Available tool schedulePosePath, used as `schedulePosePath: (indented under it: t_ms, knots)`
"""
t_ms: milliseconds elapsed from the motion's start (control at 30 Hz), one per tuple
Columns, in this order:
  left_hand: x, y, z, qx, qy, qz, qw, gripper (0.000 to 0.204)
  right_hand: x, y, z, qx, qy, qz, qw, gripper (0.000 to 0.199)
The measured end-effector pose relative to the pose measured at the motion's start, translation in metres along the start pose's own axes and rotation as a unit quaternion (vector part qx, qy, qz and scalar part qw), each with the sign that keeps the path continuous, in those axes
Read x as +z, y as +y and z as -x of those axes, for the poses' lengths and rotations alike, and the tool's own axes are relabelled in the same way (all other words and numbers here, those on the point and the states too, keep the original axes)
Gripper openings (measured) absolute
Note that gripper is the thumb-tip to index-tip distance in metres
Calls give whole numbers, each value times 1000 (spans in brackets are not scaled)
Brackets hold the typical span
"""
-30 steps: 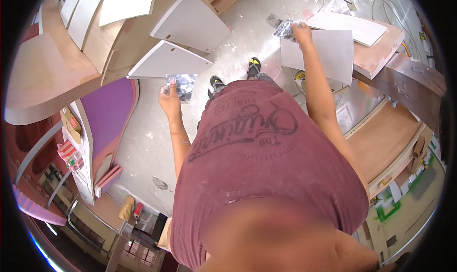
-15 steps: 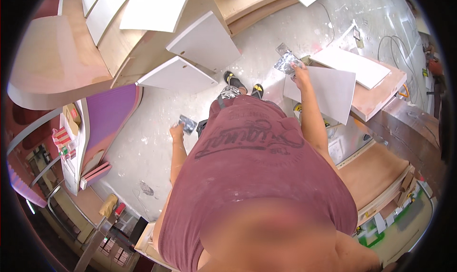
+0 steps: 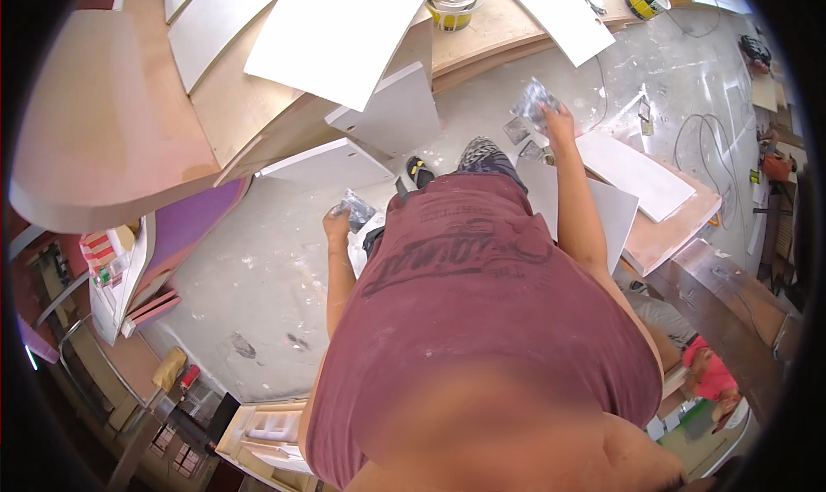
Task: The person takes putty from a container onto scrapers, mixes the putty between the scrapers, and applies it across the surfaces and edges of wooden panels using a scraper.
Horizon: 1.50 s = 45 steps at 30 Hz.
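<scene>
My left hand is closed around a flat, smeared metal scraper, held low beside my hip. In my raised right hand is another wide metal scraper, slightly blurred, its blade streaked with white and grey. The right hand is out over the floor, beyond a white board lying on a pinkish box. Ahead, a large white panel rests on the wooden bench. Past my right hand lies another white panel, with a yellow-and-white bucket between the two panels.
White boards lean by the bench near my feet. A second bucket stands at the far right. Cables loop across the floor. A purple curved piece stands left. Another person in red is at the lower right.
I have moved forward, and the benchtop panels and buckets show more fully. My right hand has moved farther out with its scraper. The person in red has come into view.
</scene>
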State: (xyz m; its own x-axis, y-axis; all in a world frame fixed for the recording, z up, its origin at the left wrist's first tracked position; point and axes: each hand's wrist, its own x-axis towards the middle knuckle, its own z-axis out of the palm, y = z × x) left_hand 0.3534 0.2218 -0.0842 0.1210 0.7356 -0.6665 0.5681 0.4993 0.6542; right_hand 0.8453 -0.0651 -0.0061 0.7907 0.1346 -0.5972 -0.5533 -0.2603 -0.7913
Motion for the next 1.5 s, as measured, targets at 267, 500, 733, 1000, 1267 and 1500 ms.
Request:
schedulePosePath:
  t_ms: [267, 500, 733, 1000, 1267, 1500]
  knots:
    - [-9, -33, 43, -91, 93, 118, 984, 24, 106, -162, -153, -357, -2, 283, 890, 30]
    - [52, -46, 165, -183, 198, 130, 954, 18, 229, -210, -258, -413, -138, 510, 742, 34]
    - [134, 12, 247, -197, 228, 111, 947, 18, 284, -166, -323, -375, -258, 716, 529, 29]
    - [171, 64, 276, -206, 268, 32, 941, 18, 303, -126, -366, -386, -284, 734, 482, 26]
    - [172, 86, 264, -129, 318, 28, 939, 20, 306, -147, -336, -366, -295, 714, 519, 25]
    - [164, 208, 235, -43, 309, 48, 949, 22, 254, -227, -305, -380, -279, 624, 623, 32]
